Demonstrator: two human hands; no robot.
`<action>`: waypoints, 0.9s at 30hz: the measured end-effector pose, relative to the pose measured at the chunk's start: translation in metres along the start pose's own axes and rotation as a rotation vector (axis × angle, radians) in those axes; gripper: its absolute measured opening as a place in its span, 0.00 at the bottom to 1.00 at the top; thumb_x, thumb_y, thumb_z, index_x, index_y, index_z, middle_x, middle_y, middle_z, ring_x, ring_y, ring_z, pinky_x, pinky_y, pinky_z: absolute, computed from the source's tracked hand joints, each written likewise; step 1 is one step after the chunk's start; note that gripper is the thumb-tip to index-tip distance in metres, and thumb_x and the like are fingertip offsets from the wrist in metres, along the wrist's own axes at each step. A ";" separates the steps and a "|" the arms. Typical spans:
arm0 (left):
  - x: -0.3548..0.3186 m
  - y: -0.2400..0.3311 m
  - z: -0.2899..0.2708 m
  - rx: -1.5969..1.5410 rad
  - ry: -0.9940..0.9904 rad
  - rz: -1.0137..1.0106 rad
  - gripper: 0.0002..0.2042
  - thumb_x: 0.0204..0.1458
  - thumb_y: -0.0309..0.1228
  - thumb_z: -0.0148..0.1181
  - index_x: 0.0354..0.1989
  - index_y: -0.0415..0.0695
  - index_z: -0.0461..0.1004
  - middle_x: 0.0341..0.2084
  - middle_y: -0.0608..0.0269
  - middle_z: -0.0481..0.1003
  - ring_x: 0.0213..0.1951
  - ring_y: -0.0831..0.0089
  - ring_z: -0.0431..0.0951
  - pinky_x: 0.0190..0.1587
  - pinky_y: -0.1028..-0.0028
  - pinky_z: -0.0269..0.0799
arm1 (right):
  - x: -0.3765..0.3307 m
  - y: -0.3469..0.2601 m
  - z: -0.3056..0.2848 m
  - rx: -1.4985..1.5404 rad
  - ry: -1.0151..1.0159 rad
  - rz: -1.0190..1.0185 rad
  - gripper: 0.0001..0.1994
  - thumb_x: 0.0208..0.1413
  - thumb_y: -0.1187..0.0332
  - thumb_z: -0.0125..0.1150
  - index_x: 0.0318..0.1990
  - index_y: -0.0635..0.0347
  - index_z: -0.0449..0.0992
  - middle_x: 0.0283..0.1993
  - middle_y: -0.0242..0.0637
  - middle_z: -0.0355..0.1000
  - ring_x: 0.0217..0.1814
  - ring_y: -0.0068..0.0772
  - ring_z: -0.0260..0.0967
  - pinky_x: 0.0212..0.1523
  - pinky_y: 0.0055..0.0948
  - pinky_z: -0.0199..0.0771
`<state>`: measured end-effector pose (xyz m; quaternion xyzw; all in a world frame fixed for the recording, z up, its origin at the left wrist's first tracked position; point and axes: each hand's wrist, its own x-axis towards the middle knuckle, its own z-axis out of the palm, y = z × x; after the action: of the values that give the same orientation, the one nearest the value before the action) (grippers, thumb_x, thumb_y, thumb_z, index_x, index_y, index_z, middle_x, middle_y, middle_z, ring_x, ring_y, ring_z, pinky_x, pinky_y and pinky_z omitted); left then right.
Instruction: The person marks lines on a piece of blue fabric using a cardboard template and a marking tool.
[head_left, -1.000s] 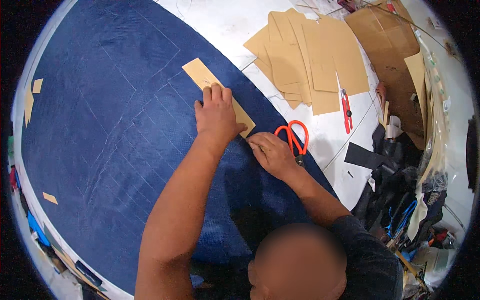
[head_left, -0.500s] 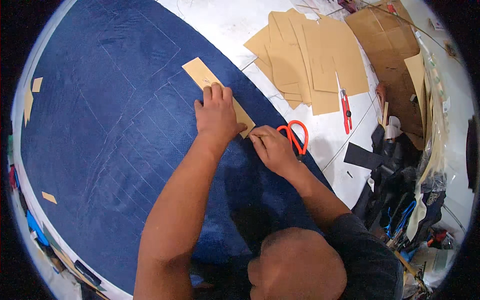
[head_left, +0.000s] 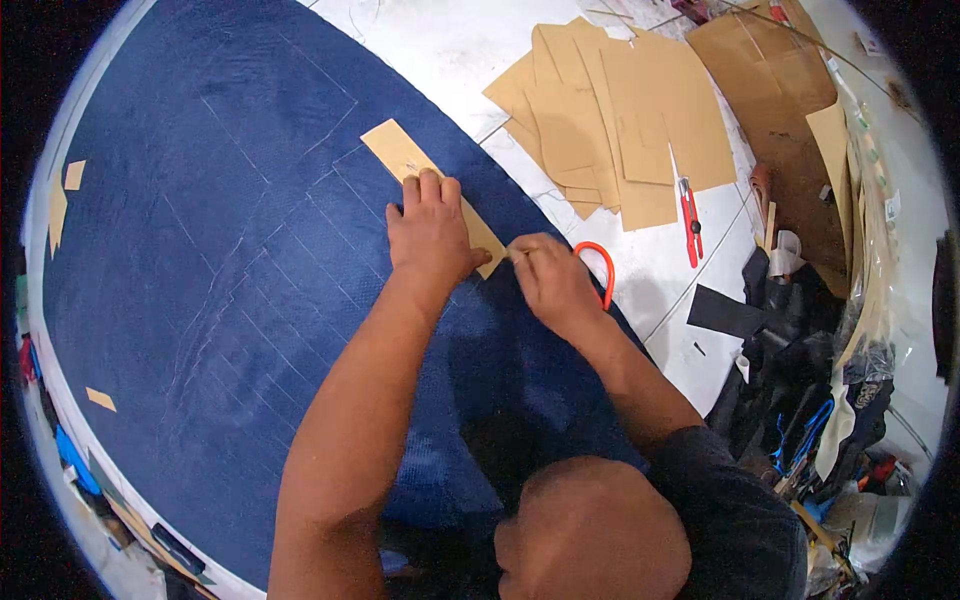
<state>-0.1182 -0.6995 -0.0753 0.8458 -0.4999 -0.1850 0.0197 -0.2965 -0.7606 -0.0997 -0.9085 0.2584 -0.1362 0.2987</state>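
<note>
Left hand: the left hand (head_left: pixel 430 232) lies flat, fingers together and stretched out, pressing a narrow tan cardboard strip (head_left: pixel 398 152) onto the dark blue fabric (head_left: pixel 200 260).
Right hand: the right hand (head_left: pixel 553 283) sits just beside the left, at the strip's near end, fingers curled in tight at the fabric; whether they pinch anything cannot be told.
Strip: it runs slantwise from under the left palm toward the upper left, close to the fabric's right border, with faint chalk lines ruled on the cloth around it.
Scissors: orange-handled scissors (head_left: pixel 600 266) rest right behind the right hand, partly hidden by it, where the fabric's edge meets the white floor (head_left: pixel 450 45).
Obstacles: a stack of tan cardboard pieces (head_left: pixel 610 110) lies beyond the scissors, a red utility knife (head_left: pixel 690 215) at its right rim; dark fabric scraps (head_left: pixel 760 305) and mixed clutter crowd the far right.
Foreground: the person's own head (head_left: pixel 590 530) and both forearms cover the near part of the cloth.
Open room: the blue cloth spreads wide and bare to the left of the hands, with only small tan offcuts (head_left: pixel 62 195) near its far left border.
</note>
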 end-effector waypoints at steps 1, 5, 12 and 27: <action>0.000 0.000 0.000 -0.006 -0.004 -0.005 0.45 0.30 0.50 0.81 0.56 0.42 0.65 0.57 0.54 0.65 0.63 0.55 0.64 0.60 0.52 0.69 | -0.001 -0.002 0.001 0.065 -0.042 -0.060 0.09 0.64 0.69 0.53 0.43 0.65 0.74 0.43 0.46 0.75 0.45 0.50 0.73 0.47 0.44 0.74; -0.002 -0.002 0.003 -0.013 0.030 -0.011 0.46 0.29 0.50 0.81 0.57 0.42 0.64 0.60 0.52 0.64 0.64 0.54 0.64 0.62 0.51 0.67 | -0.003 -0.004 -0.004 0.076 0.065 0.096 0.10 0.65 0.68 0.51 0.41 0.65 0.77 0.43 0.46 0.76 0.45 0.51 0.74 0.48 0.43 0.74; -0.038 -0.043 0.023 -0.053 0.205 0.077 0.41 0.39 0.56 0.73 0.57 0.42 0.69 0.62 0.51 0.65 0.66 0.57 0.62 0.68 0.48 0.54 | -0.066 -0.031 0.022 0.404 -0.083 0.017 0.10 0.63 0.68 0.54 0.46 0.62 0.77 0.43 0.46 0.76 0.48 0.49 0.74 0.50 0.45 0.74; -0.437 -0.283 -0.006 -0.072 -0.602 -0.460 0.25 0.47 0.52 0.67 0.42 0.41 0.77 0.36 0.47 0.80 0.41 0.48 0.80 0.45 0.54 0.75 | -0.102 -0.093 0.089 0.544 -0.379 -0.377 0.08 0.61 0.67 0.60 0.45 0.58 0.75 0.45 0.43 0.76 0.46 0.49 0.74 0.47 0.46 0.75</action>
<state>-0.0672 -0.1868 -0.0031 0.8426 -0.2737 -0.4421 -0.1403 -0.3096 -0.5984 -0.1217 -0.8367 -0.0186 -0.0817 0.5412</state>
